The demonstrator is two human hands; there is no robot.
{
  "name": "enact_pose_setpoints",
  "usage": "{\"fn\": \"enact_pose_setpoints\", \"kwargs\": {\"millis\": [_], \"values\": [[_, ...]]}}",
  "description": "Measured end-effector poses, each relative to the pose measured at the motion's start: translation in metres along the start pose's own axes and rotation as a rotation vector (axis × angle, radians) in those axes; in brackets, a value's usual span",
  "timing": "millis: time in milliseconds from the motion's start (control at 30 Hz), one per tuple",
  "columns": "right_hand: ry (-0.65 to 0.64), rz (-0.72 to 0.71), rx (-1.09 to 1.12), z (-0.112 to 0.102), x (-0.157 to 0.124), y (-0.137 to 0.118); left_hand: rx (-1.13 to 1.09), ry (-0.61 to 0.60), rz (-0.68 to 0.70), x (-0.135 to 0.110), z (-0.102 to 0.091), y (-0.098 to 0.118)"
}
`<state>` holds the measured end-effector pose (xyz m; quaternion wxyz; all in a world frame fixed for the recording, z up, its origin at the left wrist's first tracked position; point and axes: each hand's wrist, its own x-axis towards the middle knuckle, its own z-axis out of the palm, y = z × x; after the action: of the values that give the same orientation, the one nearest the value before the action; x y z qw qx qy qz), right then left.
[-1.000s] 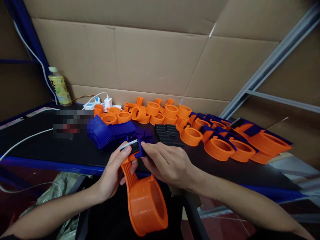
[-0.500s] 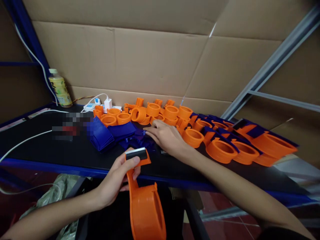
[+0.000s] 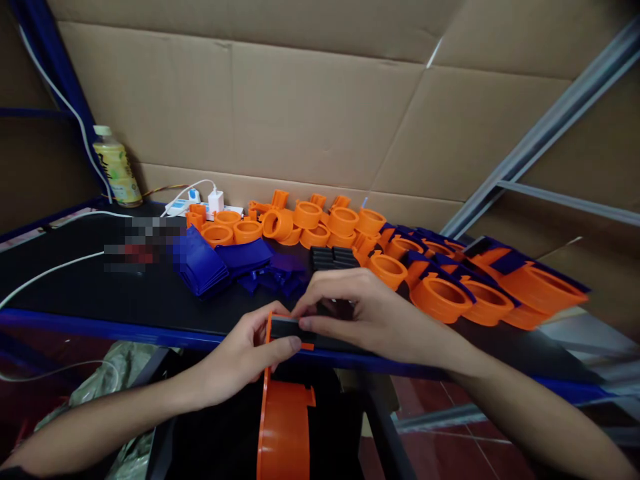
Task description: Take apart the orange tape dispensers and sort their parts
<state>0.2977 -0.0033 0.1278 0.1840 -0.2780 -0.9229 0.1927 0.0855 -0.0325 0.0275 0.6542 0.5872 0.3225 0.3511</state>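
Orange ring-ended plastic holder [image 3: 285, 430]: our left hand [image 3: 250, 353] clamps it; our right hand [image 3: 367, 317] pinches the black strip [image 3: 284, 327] atop it.

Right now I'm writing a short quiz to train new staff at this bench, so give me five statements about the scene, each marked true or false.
1. The left hand grips an orange holder. True.
2. The right hand lies flat on the table. False: it is bent, at the black strip on the orange holder.
3. The bottle has its cap on. True.
4. The black blocks lie left of the stacked blue sheets. False: they lie to the right.
5. Cardboard rises behind the table. True.
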Motion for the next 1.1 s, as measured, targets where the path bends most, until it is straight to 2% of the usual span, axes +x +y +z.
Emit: {"fn": "enact_pose_setpoints", "kwargs": {"millis": [67, 167, 367, 500, 667, 800, 900, 1000, 1100], "values": [[0.005, 0.016, 0.019, -0.002, -0.009, -0.003, 0.017, -0.008, 0.028, 0.000, 0.001, 0.000], [0.044, 0.085, -0.005, -0.011, -0.022, 0.005, -0.024, -0.004, 0.006, 0.000, 0.001, -0.002], [0.110, 0.270, -0.132, -0.029, -0.056, 0.052, -0.121, 0.000, -0.025, 0.000, -0.002, -0.006], [0.111, 0.329, -0.171, -0.018, -0.071, 0.078, -0.116, -0.010, -0.028, 0.002, -0.001, -0.005], [0.103, 0.267, -0.231, -0.004, -0.071, 0.086, -0.115, -0.006, -0.035, 0.002, -0.002, -0.006], [0.108, 0.231, -0.228, -0.007, -0.068, 0.082, -0.099, -0.007, -0.041, 0.002, -0.002, -0.006], [0.200, 0.175, -0.212, -0.005, -0.065, 0.063, -0.078, -0.002, -0.052, 0.003, -0.001, -0.005], [0.222, -0.004, -0.229, 0.012, -0.056, 0.032, -0.025, -0.013, -0.054, 0.005, 0.001, -0.005], [0.264, -0.167, -0.389, 0.038, -0.045, 0.006, 0.031, -0.044, -0.047, 0.005, 0.001, -0.005]]}}
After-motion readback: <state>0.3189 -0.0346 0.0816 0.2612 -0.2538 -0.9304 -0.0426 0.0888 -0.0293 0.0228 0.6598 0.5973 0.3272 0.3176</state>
